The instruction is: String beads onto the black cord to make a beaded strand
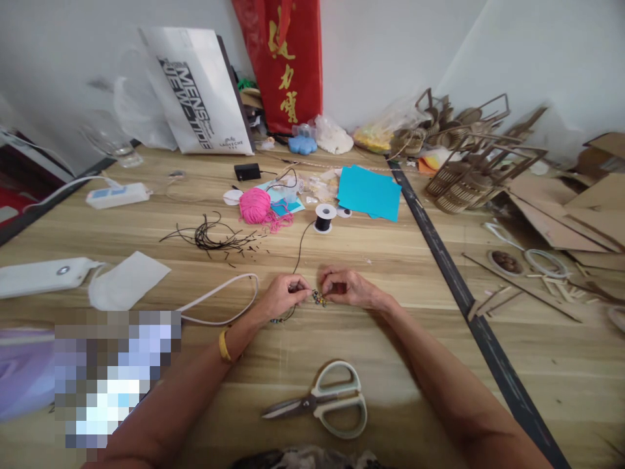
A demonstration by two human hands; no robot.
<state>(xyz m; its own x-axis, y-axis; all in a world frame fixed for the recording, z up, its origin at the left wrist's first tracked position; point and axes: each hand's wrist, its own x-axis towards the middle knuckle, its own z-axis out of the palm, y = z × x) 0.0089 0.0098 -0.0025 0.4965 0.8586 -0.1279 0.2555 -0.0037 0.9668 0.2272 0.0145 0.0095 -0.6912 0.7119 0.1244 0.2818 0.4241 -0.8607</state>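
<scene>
Both my hands rest close together on the wooden floor. My left hand (286,294) pinches a thin black cord (299,251) that runs up to a small white spool (325,217). My right hand (347,288) is closed in a pinch on a small dark red piece I cannot make out. Between the fingertips sits a little cluster of coloured beads (319,298) strung on the cord. A yellow band (224,344) circles my left wrist.
Scissors (325,398) lie just in front of me. A white cable (222,299) loops at my left. Cut black cord scraps (212,236), pink yarn (256,205), blue paper (368,190), a power strip (117,195), bags and wooden cut-outs (469,163) lie farther back.
</scene>
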